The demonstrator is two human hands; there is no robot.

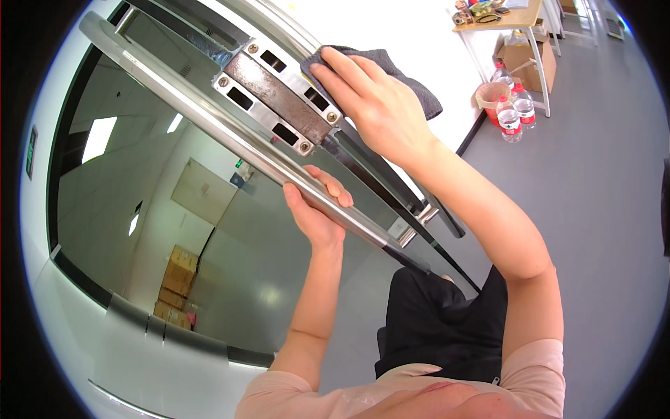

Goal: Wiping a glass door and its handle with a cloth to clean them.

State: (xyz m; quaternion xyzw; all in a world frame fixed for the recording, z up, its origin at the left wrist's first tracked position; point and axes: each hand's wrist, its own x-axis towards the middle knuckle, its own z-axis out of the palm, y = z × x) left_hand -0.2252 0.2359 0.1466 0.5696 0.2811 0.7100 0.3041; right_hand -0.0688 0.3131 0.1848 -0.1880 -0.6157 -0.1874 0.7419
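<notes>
My left hand [319, 208] is wrapped round the long silver tubular door handle [230, 133] of a glass door. A dark grey cloth [412, 80] lies under the fingers of my right hand [380, 108], which presses it close to the door's edge beside the lock. The cloth's loose end hangs out past the back of that hand. Between my two hands runs the door edge with a brownish metal lock body [279, 98]. Slotted silver plates [265, 115], fixed with screws, flank the lock body on both sides. Whatever lies beneath the cloth is hidden.
At the upper right stands a wooden-topped table [502, 19] with small items on it. Near its legs are a cardboard box [541, 66], a red bin [492, 98] and several water bottles [509, 122]. Stacked cartons [178, 272] show in the glass at left.
</notes>
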